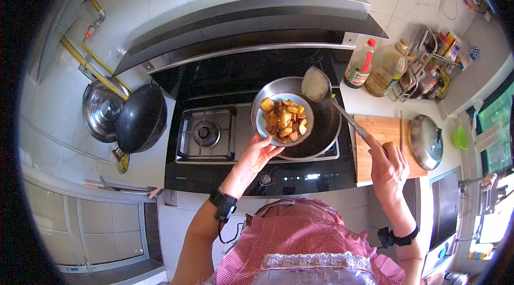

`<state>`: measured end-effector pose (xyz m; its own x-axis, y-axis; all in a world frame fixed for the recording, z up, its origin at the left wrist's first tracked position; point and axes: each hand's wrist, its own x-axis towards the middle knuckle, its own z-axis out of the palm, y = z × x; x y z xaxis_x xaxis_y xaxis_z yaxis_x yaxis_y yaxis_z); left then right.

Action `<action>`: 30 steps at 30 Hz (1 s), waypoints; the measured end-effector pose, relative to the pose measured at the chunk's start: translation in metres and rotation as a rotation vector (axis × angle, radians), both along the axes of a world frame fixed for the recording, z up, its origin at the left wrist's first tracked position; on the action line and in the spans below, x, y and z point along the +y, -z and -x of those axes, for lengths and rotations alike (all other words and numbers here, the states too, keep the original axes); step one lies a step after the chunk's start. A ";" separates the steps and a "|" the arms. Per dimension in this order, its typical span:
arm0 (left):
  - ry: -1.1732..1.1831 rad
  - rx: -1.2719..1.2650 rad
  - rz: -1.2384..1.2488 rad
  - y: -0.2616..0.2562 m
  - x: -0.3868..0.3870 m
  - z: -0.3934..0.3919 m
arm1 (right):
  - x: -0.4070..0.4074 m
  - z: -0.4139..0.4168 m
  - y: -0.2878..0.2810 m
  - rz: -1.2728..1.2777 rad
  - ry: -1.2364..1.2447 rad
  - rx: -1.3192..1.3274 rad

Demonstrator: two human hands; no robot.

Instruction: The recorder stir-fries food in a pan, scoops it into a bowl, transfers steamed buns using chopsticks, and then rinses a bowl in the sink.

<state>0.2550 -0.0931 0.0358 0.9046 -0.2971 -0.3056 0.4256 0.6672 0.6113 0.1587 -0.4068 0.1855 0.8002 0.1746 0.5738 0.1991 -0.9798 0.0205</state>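
Observation:
My left hand (259, 155) grips the lower rim of a light blue bowl (262, 126) filled with browned, fried chunks of food (286, 120), possibly potato. The bowl is held over the left part of a frying pan (327, 136), covering some of its inside. In my right hand (387, 164) is the handle of a metal spatula (315, 84). Its broad, greasy-looking blade hangs over the pan's upper right rim, beside the bowl. The pan sits on the right side of a black gas hob (192, 178).
A bare burner (206, 132) is at left. A black wok (142, 118) and a steel lid (105, 108) lean by the wall. To the right stand a sauce bottle (359, 66), an oil jug (386, 72), a spice rack (425, 64), a wooden board (379, 124) and a domed lid (425, 142).

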 end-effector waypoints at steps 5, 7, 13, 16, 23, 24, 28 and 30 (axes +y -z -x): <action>-0.022 0.077 0.021 0.004 0.028 0.006 | -0.008 -0.014 0.003 -0.232 0.133 0.398; -0.093 0.021 0.015 -0.006 0.038 0.011 | -0.021 -0.023 0.011 -0.263 0.125 0.443; -0.218 -0.051 -0.046 -0.021 0.090 0.027 | -0.020 -0.040 0.022 -0.247 -0.062 0.769; -0.242 -0.065 -0.081 -0.023 0.105 0.032 | 0.000 -0.045 0.054 -0.345 -0.097 0.782; -0.314 -0.005 -0.022 -0.024 0.111 0.041 | 0.033 -0.081 0.140 -0.537 -0.093 0.518; -0.308 -0.010 -0.023 -0.022 0.111 0.042 | 0.034 -0.085 0.142 -0.550 -0.082 0.517; -0.300 -0.005 -0.022 -0.021 0.107 0.043 | 0.037 -0.085 0.147 -0.610 -0.089 0.473; -0.278 -0.016 -0.018 -0.021 0.104 0.041 | 0.035 -0.079 0.142 -0.652 -0.100 0.459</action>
